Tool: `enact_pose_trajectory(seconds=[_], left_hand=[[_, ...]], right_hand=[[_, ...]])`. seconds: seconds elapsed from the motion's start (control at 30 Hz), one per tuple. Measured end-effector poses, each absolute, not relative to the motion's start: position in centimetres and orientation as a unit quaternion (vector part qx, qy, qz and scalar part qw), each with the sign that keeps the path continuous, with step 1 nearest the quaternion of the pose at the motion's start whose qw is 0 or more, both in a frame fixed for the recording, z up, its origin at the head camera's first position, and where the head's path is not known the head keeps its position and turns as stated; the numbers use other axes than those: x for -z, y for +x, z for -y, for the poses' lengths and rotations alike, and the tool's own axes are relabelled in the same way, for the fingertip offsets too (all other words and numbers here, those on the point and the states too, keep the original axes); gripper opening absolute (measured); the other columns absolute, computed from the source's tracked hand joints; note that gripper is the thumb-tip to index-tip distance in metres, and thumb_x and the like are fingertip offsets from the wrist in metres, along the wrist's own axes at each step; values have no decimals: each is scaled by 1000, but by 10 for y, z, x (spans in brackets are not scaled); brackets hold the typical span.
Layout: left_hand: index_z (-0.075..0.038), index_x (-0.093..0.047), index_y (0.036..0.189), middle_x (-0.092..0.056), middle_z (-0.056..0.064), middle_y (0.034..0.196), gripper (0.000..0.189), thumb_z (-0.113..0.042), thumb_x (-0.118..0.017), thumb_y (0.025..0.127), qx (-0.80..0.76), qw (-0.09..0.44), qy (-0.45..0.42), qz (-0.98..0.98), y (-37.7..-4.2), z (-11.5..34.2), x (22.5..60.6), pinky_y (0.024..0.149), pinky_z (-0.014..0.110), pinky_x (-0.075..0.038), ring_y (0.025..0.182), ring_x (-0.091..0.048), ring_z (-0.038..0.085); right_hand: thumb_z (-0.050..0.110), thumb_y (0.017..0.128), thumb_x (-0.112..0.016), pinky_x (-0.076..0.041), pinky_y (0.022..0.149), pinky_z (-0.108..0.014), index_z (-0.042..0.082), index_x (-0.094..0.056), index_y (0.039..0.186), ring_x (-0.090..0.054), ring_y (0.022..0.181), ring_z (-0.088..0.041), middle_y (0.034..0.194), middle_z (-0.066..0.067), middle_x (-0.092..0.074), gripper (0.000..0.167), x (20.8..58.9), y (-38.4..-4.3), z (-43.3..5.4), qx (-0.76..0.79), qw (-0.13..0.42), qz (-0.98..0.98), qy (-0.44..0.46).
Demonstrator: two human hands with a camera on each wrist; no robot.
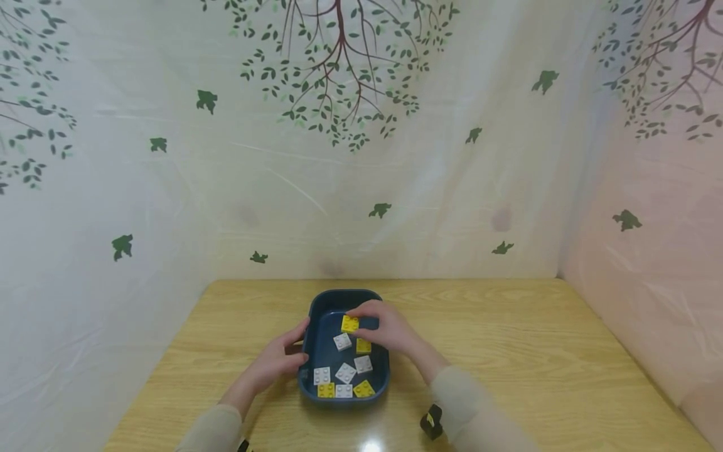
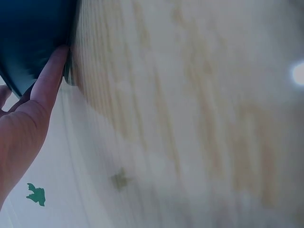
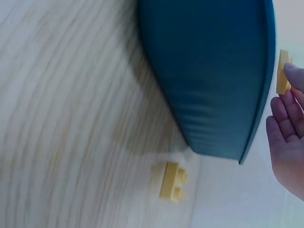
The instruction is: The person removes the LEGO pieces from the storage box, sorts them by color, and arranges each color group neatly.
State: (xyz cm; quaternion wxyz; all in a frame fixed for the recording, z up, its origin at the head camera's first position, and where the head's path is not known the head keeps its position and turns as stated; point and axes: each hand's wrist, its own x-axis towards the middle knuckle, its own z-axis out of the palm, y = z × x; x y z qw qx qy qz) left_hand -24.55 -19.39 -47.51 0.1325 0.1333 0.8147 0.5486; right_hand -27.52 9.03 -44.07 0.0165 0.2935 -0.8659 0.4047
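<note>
A dark blue tub stands on the wooden table with several white and yellow toy building bricks in it. Over its far half, my right hand pinches a yellow brick between thumb and fingers. The right wrist view shows that pinched brick edge-on, beyond the tub rim. My left hand rests against the tub's left side, thumb and fingers spread apart. A straight digit presses the outer wall in the left wrist view. Below the pinched brick lie a white brick and a yellow brick.
Near the tub's front wall are a white brick and a yellow brick. Another yellow brick lies on the table outside the tub, seen only from the right wrist. A curtain printed with leaves hangs behind the table.
</note>
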Motion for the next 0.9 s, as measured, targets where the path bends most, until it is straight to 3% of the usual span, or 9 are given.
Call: enact_pose_trajectory(seconds=[0.53, 0.9], left_hand=[[-13, -26, 158, -29, 21, 158, 76, -10, -63, 92, -552, 127, 150, -810, -243, 194, 476, 99, 51, -47, 133, -43, 46], [-12, -26, 158, -30, 22, 157, 76, -8, -62, 92, -558, 126, 152, -806, -241, 192, 475, 100, 51, -47, 132, -44, 45]], right_hand=[[18, 90, -73, -44, 103, -53, 16, -70, 124, -56, 121, -31, 129, -7, -64, 34, 446, -263, -140, -439, 10, 867, 237], [11, 91, -70, -46, 101, -52, 6, -67, 125, -60, 115, -32, 128, -13, -62, 34, 462, -259, -183, -444, 33, 858, 255]])
